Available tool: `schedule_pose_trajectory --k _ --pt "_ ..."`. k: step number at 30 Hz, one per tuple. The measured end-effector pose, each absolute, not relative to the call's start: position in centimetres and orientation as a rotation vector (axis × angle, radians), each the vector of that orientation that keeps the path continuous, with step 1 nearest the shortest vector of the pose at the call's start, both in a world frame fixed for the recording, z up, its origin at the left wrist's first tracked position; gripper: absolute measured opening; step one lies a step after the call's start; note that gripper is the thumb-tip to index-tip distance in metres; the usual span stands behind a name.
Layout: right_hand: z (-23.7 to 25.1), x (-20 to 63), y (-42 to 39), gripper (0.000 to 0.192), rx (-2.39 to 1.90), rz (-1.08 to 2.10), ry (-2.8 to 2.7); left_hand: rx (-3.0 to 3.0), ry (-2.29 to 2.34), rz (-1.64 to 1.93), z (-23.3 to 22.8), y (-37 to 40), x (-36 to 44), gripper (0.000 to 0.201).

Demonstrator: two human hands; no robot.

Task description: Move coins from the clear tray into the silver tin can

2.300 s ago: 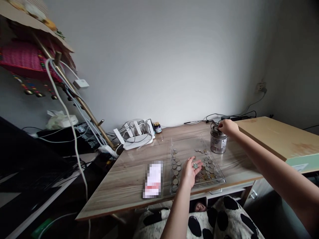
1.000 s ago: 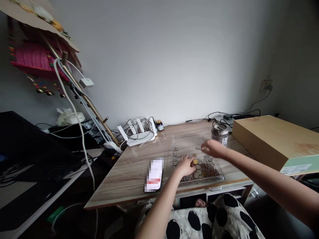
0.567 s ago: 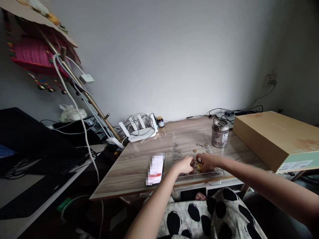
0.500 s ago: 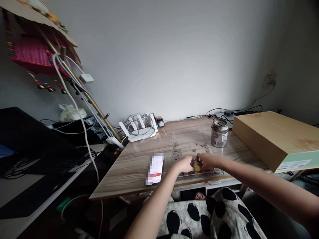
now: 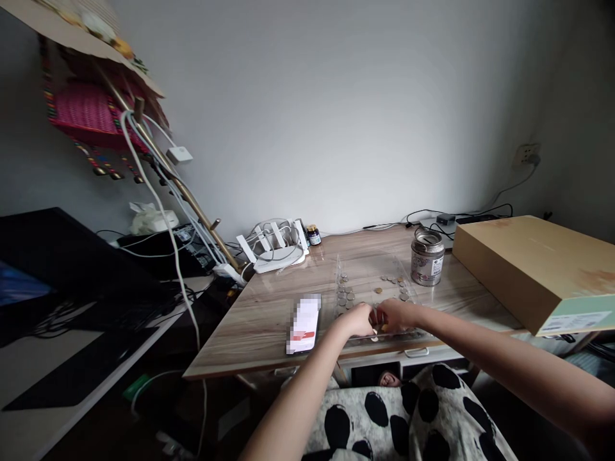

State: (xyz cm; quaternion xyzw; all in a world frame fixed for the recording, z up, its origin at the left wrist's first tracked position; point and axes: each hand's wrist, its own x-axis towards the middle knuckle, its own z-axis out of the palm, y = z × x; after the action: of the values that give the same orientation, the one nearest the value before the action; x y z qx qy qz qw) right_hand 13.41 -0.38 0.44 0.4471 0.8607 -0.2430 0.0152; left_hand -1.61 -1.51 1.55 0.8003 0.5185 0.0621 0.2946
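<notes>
In the lower middle of the frame, my curled left hand [image 5: 360, 319] and right hand [image 5: 396, 315] nearly meet over a clear plastic tray [image 5: 366, 272] of round silvery coins [image 5: 350, 296]; whether they grip any, I can't tell. The patterned cylindrical metal tin [image 5: 425, 262] stands above-right, nearer my right hand.

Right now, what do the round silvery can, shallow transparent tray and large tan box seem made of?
Round silvery can: probably tinplate, from its metallic shine and printed side.
Shallow transparent tray: likely glossy plastic, since the wood-grained desk shows through; glass is possible.
Large tan box: apparently matte cardboard, judging by its dull, stained top.
</notes>
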Motion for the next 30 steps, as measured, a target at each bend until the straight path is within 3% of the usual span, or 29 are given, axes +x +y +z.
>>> schedule_pose_trajectory --k 7,14,17,21,24,27,30 --pt "1.7 13.8 -1.0 0.026 1.400 -0.989 2.586 2.070 1.338 -0.081 2.0 -1.2 -2.0 0.008" --pt "1.2 14.1 -0.3 0.023 1.390 -1.296 2.403 2.009 1.295 0.023 1.3 -0.9 -2.7 0.011" --pt "1.5 14.6 0.2 0.021 1.484 -1.281 2.523 1.817 1.366 0.167 0.7 -0.8 -3.0 0.010" --pt "4.5 16.9 1.0 0.020 1.718 -1.066 2.840 1.408 1.337 0.611 0.6 -0.9 -3.0 0.008" --pt "8.4 20.5 2.6 0.020 2.107 -0.582 3.023 1.048 1.136 0.964 0.8 -0.9 -2.0 0.012" --pt "11.4 24.3 5.3 0.025 2.570 0.077 2.845 0.766 0.964 1.157 0.6 -0.9 0.0 0.011" --pt "12.0 26.4 7.8 0.027 2.645 0.277 2.518 0.560 0.888 1.208 0.1 -0.9 2.0 0.009"
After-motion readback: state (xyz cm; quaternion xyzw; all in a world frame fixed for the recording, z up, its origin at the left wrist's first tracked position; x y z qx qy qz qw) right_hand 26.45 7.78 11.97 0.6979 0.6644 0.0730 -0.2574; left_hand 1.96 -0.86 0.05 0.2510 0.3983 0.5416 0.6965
